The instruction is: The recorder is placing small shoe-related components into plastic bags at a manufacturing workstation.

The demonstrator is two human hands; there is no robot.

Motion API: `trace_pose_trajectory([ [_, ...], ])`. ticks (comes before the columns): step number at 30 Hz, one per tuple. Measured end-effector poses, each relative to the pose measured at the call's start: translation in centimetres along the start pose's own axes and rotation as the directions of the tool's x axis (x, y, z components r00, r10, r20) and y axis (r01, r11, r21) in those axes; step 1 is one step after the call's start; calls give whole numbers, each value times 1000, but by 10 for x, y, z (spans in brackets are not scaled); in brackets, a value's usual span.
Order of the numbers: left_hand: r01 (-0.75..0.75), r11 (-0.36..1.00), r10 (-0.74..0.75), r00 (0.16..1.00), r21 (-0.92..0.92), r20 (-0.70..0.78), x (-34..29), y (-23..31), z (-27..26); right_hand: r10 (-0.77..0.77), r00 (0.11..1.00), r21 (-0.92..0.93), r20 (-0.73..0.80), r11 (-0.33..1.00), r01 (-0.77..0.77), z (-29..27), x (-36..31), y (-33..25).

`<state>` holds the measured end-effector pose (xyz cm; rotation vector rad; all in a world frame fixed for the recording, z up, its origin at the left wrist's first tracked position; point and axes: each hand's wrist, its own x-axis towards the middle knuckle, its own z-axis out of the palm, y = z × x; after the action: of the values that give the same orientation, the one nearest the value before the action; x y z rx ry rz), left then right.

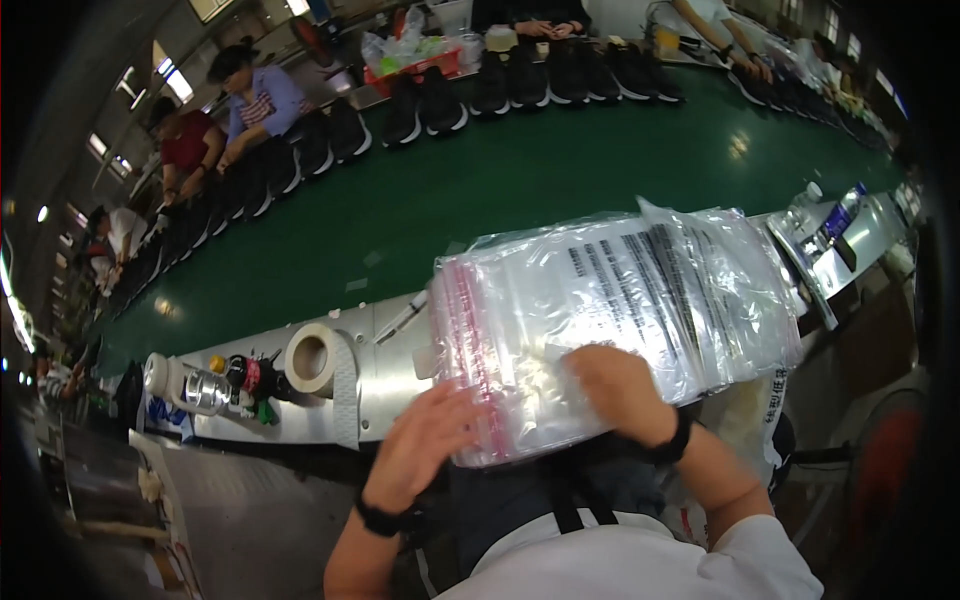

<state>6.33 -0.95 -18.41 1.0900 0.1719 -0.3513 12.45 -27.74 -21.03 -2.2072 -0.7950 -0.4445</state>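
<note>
A thick stack of clear zip-seal plastic bags (620, 310) with red seal strips and black print lies across my lap, against the metal rail of the belt. My left hand (425, 440) rests on the stack's near left corner, fingers spread along the red strips. My right hand (615, 385) lies flat on top of the stack near its front edge, fingers curled onto the top bag. Both wrists wear dark bands.
A wide green conveyor belt (480, 190) runs ahead, its far edge lined with black shoes (520, 75). On the metal rail (385, 370) to my left stand a roll of tape (312, 357) and some bottles (215, 385). Other people work along the far side.
</note>
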Motion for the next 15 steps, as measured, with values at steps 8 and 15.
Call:
trace_pose_trajectory([
  [8, -101, 988, 151, 520, 115, -841, -94, -53, -147, 726, 415, 62, -548, 530, -846, -180, -118, 172],
  [15, 25, 934, 156, 869, 357, -469, -63, -84, -187, 328, 624, -657, -709, 11, -754, -159, -116, 115],
])
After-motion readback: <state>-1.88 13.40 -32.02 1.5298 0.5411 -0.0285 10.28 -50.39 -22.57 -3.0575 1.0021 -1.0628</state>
